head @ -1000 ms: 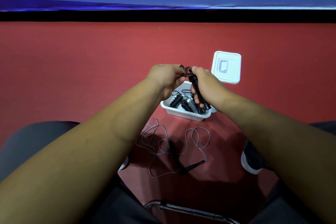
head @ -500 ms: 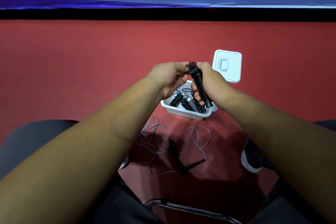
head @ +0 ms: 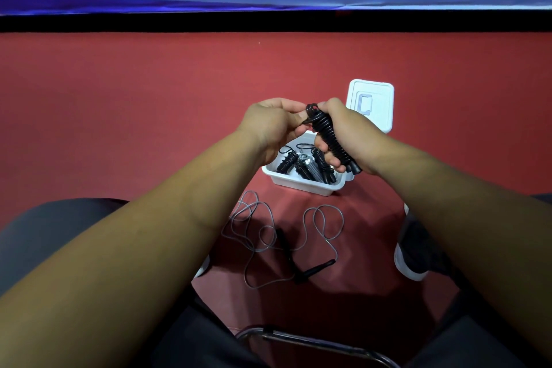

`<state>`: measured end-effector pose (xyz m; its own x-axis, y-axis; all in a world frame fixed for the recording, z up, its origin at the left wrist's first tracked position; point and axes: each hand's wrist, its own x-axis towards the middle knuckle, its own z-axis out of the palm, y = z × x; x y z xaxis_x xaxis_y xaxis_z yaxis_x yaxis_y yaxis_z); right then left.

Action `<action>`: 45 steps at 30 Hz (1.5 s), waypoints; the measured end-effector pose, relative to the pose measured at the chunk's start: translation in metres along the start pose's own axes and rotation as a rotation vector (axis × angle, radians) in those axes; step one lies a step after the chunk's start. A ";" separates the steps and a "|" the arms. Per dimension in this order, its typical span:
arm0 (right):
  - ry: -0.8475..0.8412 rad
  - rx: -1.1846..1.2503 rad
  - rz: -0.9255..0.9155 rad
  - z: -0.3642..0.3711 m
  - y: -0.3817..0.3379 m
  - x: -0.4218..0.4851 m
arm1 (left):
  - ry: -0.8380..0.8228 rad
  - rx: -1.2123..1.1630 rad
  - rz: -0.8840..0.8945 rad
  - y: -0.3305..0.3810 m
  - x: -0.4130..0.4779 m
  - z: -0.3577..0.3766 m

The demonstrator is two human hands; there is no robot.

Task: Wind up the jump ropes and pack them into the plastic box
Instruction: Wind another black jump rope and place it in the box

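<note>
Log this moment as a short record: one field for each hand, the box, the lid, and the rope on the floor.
right hand: grips the wound black jump rope above the box
left hand: fingers pinch the cord end at the bundle's top
plastic box: white, open, on the red floor
packed ropes: several wound bundles inside the box
lid: off, lying beyond the box
loose jump rope: unwound, grey cord, black handles, in front of the box

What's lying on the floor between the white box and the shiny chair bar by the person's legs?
A loose jump rope lies there, unwound in loops on the red floor, between the white box and the chair bar. The head view shows it.
</note>
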<state>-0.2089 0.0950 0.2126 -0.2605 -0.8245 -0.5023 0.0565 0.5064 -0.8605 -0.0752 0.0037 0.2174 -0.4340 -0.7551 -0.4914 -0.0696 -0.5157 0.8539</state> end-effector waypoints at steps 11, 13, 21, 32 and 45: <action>-0.004 -0.069 0.005 -0.005 -0.006 0.005 | 0.047 0.056 0.197 0.000 -0.002 0.000; 0.022 -0.095 -0.009 -0.004 -0.005 0.006 | 0.038 0.054 0.191 0.001 -0.002 0.000; 0.047 -0.062 0.050 -0.010 0.004 0.012 | -0.077 0.465 0.393 0.007 0.002 -0.003; -0.089 -0.018 0.094 -0.019 0.002 0.003 | -0.210 1.061 0.603 0.025 -0.002 -0.017; -0.409 0.074 0.250 -0.031 -0.001 -0.004 | -0.261 1.492 1.033 0.016 -0.013 -0.022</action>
<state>-0.2378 0.1059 0.2178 0.1692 -0.7190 -0.6741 0.1414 0.6946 -0.7053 -0.0506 -0.0042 0.2337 -0.9195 -0.3497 0.1797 -0.2995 0.9190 0.2563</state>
